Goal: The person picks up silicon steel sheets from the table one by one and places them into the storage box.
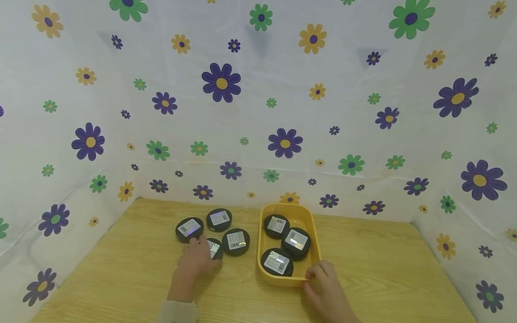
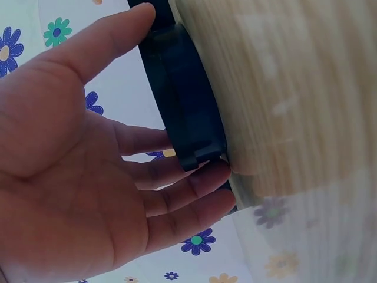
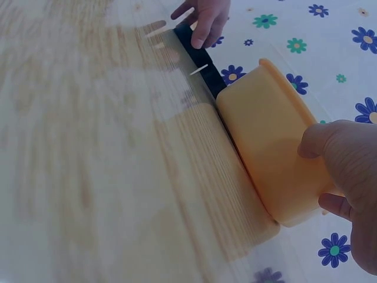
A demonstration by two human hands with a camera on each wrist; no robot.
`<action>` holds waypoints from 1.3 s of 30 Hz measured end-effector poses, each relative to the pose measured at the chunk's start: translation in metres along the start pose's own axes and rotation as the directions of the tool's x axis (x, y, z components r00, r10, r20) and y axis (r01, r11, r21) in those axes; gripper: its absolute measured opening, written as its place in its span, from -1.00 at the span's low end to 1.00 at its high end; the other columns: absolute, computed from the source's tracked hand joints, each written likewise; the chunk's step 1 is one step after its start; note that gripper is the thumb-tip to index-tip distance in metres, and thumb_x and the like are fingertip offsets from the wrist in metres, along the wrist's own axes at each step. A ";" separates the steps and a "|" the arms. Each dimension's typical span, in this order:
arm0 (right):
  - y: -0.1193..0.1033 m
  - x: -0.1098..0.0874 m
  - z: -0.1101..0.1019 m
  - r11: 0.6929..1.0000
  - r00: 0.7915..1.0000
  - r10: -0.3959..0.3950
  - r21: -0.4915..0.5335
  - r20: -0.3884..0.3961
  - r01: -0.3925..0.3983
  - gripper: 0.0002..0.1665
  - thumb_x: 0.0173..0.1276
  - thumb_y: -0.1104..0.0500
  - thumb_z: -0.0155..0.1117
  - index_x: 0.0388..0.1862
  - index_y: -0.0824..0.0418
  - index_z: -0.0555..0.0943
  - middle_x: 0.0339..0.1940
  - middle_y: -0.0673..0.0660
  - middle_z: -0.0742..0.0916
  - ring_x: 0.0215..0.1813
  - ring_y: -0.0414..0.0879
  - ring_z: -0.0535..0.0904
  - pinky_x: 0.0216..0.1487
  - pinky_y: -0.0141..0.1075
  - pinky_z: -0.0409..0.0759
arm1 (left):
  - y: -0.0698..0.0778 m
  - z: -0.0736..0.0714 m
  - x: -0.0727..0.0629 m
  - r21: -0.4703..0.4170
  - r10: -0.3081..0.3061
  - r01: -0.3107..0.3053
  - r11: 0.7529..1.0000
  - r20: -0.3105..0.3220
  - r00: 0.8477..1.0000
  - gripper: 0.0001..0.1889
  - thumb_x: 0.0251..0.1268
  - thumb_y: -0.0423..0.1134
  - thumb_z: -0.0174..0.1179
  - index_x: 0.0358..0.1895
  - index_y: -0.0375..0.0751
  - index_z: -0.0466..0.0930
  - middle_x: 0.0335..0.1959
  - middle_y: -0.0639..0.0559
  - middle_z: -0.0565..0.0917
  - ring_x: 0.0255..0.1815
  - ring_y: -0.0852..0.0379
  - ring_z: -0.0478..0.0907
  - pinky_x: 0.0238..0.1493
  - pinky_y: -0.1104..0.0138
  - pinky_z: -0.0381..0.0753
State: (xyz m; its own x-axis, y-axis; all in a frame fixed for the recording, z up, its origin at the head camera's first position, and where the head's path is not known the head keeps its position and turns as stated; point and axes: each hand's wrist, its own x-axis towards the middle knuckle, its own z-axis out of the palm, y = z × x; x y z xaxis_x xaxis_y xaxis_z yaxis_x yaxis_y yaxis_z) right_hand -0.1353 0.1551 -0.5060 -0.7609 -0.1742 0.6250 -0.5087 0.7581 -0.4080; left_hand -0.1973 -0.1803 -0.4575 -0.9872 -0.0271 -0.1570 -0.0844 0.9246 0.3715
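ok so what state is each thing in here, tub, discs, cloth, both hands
Yellow tub: upright, open-topped, partly filled
Discs in the tub: label up; the middle one looks stacked on another
Other discs on the table: three, lying label up
Near-left disc: label up, partly covered by the left hand
Left hand: grips that disc's edge
Right hand: holds the tub's near right corner
Flowered cloth: hung up, lightly creased

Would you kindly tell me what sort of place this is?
Probably a screened-off tabletop workspace: a wooden table, flowered sheeting on three sides, and a yellow bin of black discs.
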 end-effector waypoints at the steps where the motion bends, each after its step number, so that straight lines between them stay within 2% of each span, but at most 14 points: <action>1: 0.000 0.000 0.000 1.000 1.000 0.002 0.001 0.002 -0.002 -0.48 -0.18 0.45 0.60 -0.43 0.01 0.48 -0.28 -0.19 0.44 -0.14 -0.30 0.35 -0.13 -0.33 0.50 | 0.000 0.000 0.000 -0.003 0.001 -0.001 1.000 0.002 1.000 -0.06 0.07 -0.04 0.42 0.32 -0.67 0.15 0.14 -0.61 0.31 0.16 -0.57 0.32 0.04 -0.31 0.47; 8: 0.000 0.000 0.000 1.000 1.000 0.009 -0.001 0.007 -0.009 -0.48 -0.17 0.44 0.60 -0.43 0.00 0.48 -0.28 -0.21 0.43 -0.14 -0.31 0.34 -0.13 -0.33 0.50 | -0.002 0.002 0.001 0.002 0.008 -0.008 1.000 -0.006 1.000 -0.08 0.03 -0.06 0.42 0.30 -0.65 0.19 0.12 -0.59 0.34 0.14 -0.55 0.34 0.02 -0.30 0.48; 13: 0.002 -0.002 0.001 1.000 1.000 -0.026 0.013 -0.009 0.026 -0.47 -0.21 0.45 0.60 -0.42 0.02 0.49 -0.28 -0.19 0.44 -0.14 -0.31 0.35 -0.12 -0.37 0.49 | -0.003 0.002 0.001 0.013 0.005 -0.005 1.000 0.000 1.000 -0.04 0.03 -0.04 0.41 0.34 -0.65 0.15 0.17 -0.61 0.31 0.20 -0.58 0.30 0.06 -0.32 0.46; 21: 0.006 -0.001 0.002 0.995 0.995 -0.092 0.031 -0.039 0.093 -0.45 -0.26 0.48 0.59 -0.41 0.05 0.49 -0.28 -0.14 0.46 -0.13 -0.28 0.36 -0.05 -0.52 0.34 | -0.003 0.000 -0.001 0.027 0.025 -0.024 0.999 -0.024 0.999 -0.05 -0.02 -0.03 0.41 0.30 -0.64 0.20 0.09 -0.58 0.37 0.10 -0.55 0.39 0.00 -0.30 0.49; 31: 0.006 0.000 0.002 0.994 0.994 -0.099 0.039 -0.035 0.100 -0.47 -0.24 0.48 0.57 -0.39 0.06 0.49 -0.27 -0.13 0.46 -0.12 -0.28 0.36 -0.05 -0.51 0.34 | -0.006 -0.002 0.002 0.012 0.025 -0.025 1.000 -0.006 1.000 0.00 -0.04 -0.01 0.38 0.43 -0.52 0.14 0.19 -0.57 0.37 0.18 -0.58 0.36 0.09 -0.30 0.45; 39: 0.007 -0.001 0.001 0.997 0.997 -0.071 0.027 -0.018 0.071 -0.46 -0.22 0.46 0.59 -0.39 0.04 0.49 -0.27 -0.15 0.44 -0.10 -0.29 0.35 -0.05 -0.49 0.38 | -0.004 -0.005 -0.001 0.024 0.054 -0.053 0.998 -0.024 0.998 -0.02 -0.01 0.00 0.37 0.43 -0.48 0.15 0.17 -0.56 0.39 0.14 -0.58 0.39 0.04 -0.28 0.48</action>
State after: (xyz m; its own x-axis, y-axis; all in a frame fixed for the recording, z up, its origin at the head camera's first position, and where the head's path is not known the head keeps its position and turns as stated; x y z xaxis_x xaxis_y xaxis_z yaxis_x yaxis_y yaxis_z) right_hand -0.1380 0.1598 -0.5101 -0.7155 -0.2160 0.6643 -0.5722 0.7268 -0.3800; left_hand -0.1970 -0.1857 -0.4542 -0.9933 0.0137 -0.1147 -0.0283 0.9337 0.3568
